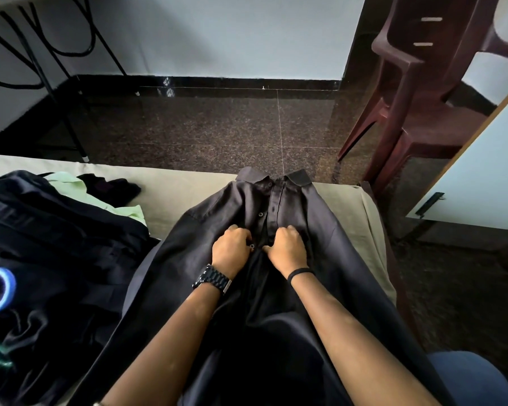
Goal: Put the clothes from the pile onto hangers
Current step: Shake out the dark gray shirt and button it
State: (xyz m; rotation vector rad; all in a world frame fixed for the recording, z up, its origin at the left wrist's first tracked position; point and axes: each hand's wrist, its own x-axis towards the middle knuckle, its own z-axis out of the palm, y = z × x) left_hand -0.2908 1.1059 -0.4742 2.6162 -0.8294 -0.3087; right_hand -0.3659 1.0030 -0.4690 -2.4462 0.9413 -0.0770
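Shirt [320, 259]: dark, collared; laid face up on the bed in front of you, collar at the far edge, lower part running toward you under your forearms; placket down the middle with 2 small buttons showing above your hands.
Left hand [230, 247]: yours; fingers curled, pinching the left edge of the placket at a button; watch [211, 280] on the wrist.
Right hand [288, 247]: yours; fingers curled, gripping the right edge of the placket, just beside the left hand; thin black band [301, 272] on the wrist.
Pile [50, 244]: dark clothes heaped on the bed to your left, touching the shirt's left side; a pale green garment [100, 197] shows at its far edge.
Hanger [2, 290]: blue hook lying on the pile near the left border; blurred, the rest not clear.
Bed [170, 189]: beige cover; bare strip between pile and shirt.
Chair [417, 92]: dark red plastic; stands on the floor beyond the bed, to your right.
Floor [217, 127]: dark speckled tile; black metal frame [41, 68] standing at far left.
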